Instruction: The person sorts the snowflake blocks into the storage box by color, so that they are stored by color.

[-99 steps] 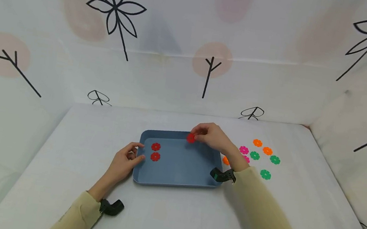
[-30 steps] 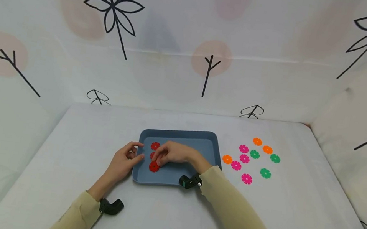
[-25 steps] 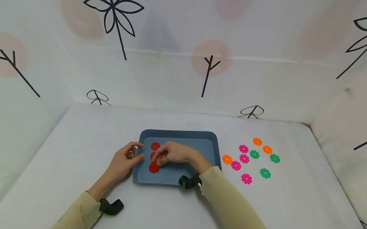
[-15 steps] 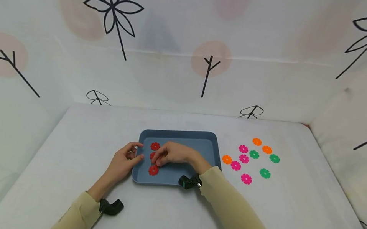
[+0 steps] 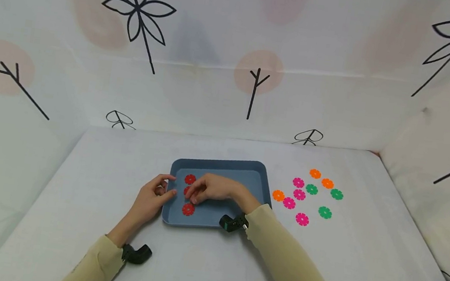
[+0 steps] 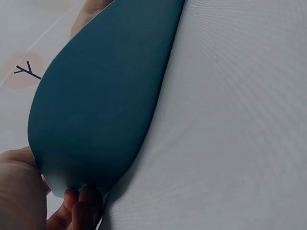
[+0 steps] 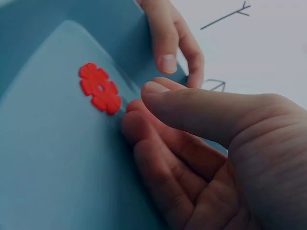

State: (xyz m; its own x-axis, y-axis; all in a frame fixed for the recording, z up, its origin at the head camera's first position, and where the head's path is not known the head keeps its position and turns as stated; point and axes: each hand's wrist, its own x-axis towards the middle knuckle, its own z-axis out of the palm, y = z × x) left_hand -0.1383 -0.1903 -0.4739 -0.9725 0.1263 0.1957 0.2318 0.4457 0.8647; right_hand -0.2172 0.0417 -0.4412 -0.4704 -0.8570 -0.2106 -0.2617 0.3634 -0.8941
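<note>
Three red flower-shaped discs lie in a column on the blue tray [image 5: 232,212], near its left side. The front red disc [image 5: 188,209] lies flat just in front of my right hand's fingertips, and the back red disc [image 5: 190,179] is fully visible. My right hand [image 5: 215,188] partly covers the middle red disc [image 5: 186,190]. In the right wrist view its thumb and fingers are bent loosely with nothing between them, beside a red disc [image 7: 100,88]. My left hand [image 5: 149,202] holds the tray's left rim, its thumb over the edge and fingers against the outer wall [image 6: 96,110].
Right of the tray, loose flower discs are scattered on the white table [image 5: 208,266]: several pink discs [image 5: 302,219], orange discs [image 5: 278,195] and green discs [image 5: 325,212]. A patterned cloth [image 5: 197,94] rises behind the table and along both sides.
My right hand has carried a red disc from the tray's back right to the front of the red column and let it go; the disc slid slightly towards me. The left hand stays on the rim.
</note>
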